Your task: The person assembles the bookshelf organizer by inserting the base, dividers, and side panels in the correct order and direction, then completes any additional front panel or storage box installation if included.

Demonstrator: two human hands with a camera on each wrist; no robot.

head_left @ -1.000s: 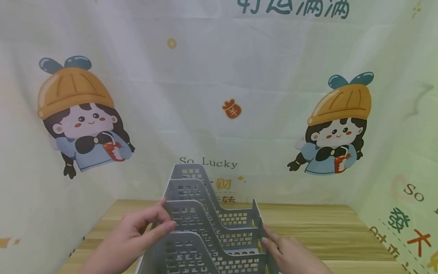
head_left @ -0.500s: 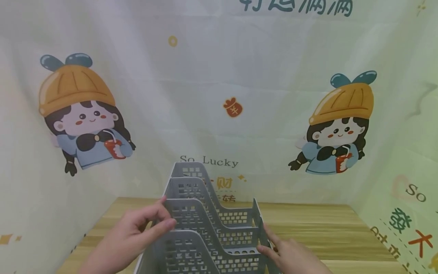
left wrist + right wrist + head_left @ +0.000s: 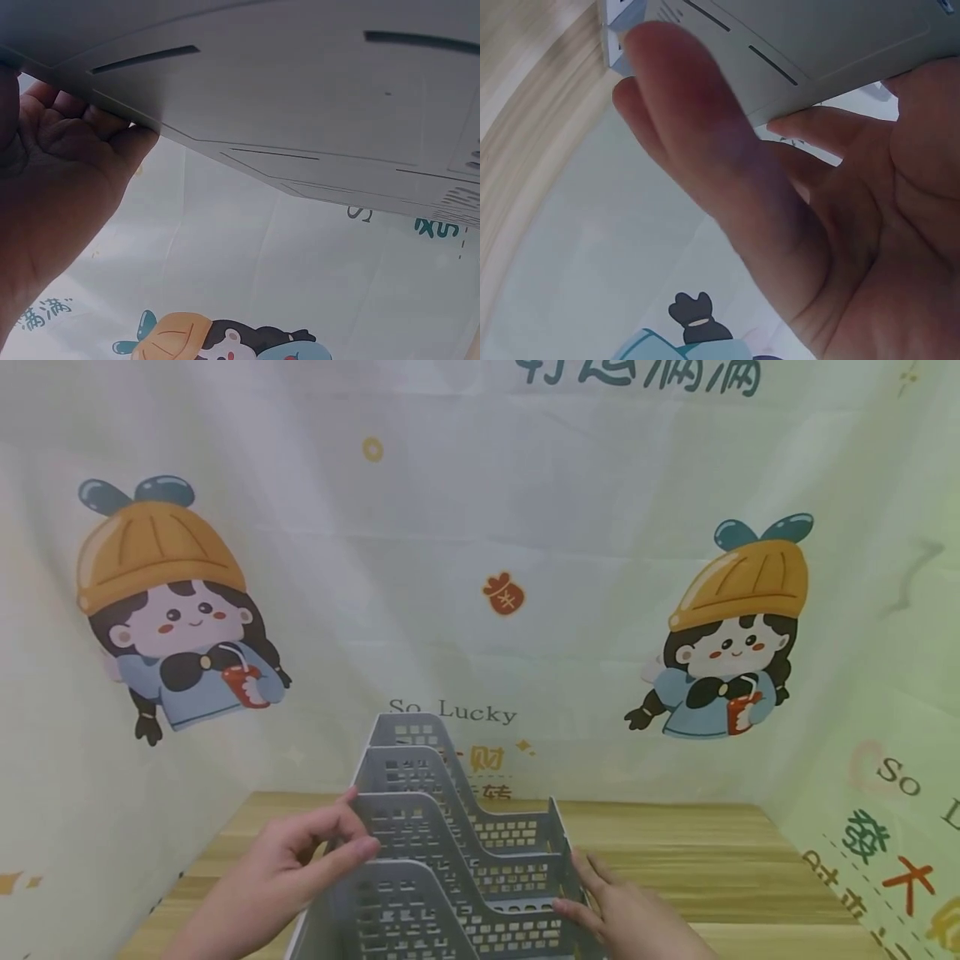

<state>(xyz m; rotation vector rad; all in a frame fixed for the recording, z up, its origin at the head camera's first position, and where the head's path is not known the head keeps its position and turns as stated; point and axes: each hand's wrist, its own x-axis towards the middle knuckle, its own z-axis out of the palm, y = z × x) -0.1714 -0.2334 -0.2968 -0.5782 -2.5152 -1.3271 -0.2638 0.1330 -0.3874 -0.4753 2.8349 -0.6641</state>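
Observation:
A grey plastic file rack point(image 3: 453, 831) with several perforated dividers stands on the table in the head view, high on its left side and low on its right. My left hand point(image 3: 300, 860) holds the upper edge of the tall side, thumb bent over toward the inside. In the left wrist view the fingers of that hand point(image 3: 75, 157) meet the edge of the slotted outer wall point(image 3: 262, 97). On the low side, my right hand point(image 3: 630, 910) grips the wall, thumb inside and fingers outside. The rack's near end falls below the head view.
Wood-grain table point(image 3: 675, 843) surface shows to the right of the rack and behind it. A pale printed cloth point(image 3: 420, 635) with cartoon figures hangs at the back and on both sides.
My right thumb has slid inward over the low wall of the rack. The left hand keeps its hold, and the head view has shifted slightly.

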